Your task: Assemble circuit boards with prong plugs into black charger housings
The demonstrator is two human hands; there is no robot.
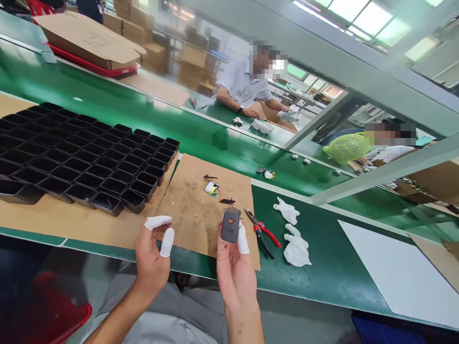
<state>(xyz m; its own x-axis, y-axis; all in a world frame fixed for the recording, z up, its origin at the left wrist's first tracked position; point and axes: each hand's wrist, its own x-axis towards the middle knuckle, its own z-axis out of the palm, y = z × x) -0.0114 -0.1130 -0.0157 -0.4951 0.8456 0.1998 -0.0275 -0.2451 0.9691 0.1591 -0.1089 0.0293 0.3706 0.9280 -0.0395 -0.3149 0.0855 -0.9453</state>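
Note:
My right hand grips a small dark plastic housing with an orange mark on its face, held above the cardboard sheet. To its left, my left hand is raised with thumb and index finger apart and nothing between them. White covers sit on fingertips of both hands. Beyond the housing lie a small circuit board with white and yellow parts and a thin black piece. A dark flat piece shows just behind the housing. Red-and-black pliers rest right of my right hand.
Many black plastic cups stand in rows at left. Crumpled white finger covers lie right of the pliers, near a white board. Past a rail runs a green conveyor carrying small parts. Two people work across it, one beside a green fan.

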